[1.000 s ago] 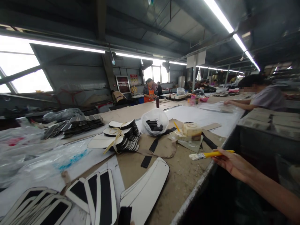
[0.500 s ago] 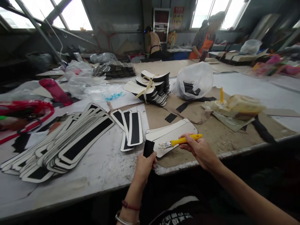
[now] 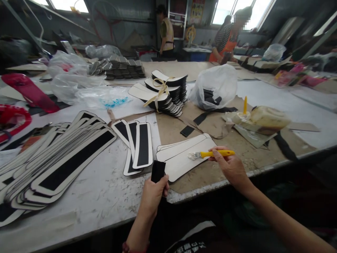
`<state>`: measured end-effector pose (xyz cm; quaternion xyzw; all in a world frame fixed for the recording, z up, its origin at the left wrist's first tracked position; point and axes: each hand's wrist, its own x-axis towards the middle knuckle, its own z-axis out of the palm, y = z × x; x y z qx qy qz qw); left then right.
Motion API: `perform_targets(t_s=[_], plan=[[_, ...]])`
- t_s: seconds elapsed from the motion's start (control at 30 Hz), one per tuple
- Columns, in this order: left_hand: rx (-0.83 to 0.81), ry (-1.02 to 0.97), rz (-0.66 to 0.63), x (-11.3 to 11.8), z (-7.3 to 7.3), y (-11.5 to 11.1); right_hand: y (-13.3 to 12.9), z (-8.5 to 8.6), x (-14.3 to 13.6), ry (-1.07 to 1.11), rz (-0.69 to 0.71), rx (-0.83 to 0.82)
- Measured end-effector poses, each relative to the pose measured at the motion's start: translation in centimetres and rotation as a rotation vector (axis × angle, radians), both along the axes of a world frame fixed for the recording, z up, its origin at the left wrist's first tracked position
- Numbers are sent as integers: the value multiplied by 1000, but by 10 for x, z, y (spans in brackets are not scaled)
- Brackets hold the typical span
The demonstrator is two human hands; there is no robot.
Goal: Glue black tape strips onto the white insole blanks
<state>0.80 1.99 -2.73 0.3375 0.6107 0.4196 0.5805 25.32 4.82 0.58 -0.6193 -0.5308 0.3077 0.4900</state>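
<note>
At the front edge of the worktop (image 3: 105, 196), the left hand (image 3: 154, 193) pinches a black strip (image 3: 158, 171), its lower end hidden. The right hand (image 3: 231, 170) grasps a yellow brush (image 3: 219, 153) at white panels (image 3: 184, 161); bristle contact is unclear. Leftward, the view cuts off a fanned pile (image 3: 71, 165).

- The right hand (image 3: 230, 170) has brought the yellow-handled paintbrush with whitish bristles (image 3: 217, 154) from the edge of the desk (image 3: 100, 196) to over the elongated white piece with dark edges (image 3: 184, 160).
- Since half a second ago, the bristles have shifted from near the black strip (image 3: 158, 171) towards the white piece's middle.
- The left hand (image 3: 154, 193) (barely a fingertip at first) has come fully into view, gripping that strip.
- The background person in a light vest (image 3: 167, 33) has straightened up.
</note>
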Motion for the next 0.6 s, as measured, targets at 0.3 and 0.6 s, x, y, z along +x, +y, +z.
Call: perform_targets(t_s=[0.3, 0.6], plan=[[-27, 75, 15, 2, -2, -2, 3, 9, 30, -533, -85, 351], [-22, 80, 15, 3, 3, -3, -17, 26, 20, -594, 23, 490]])
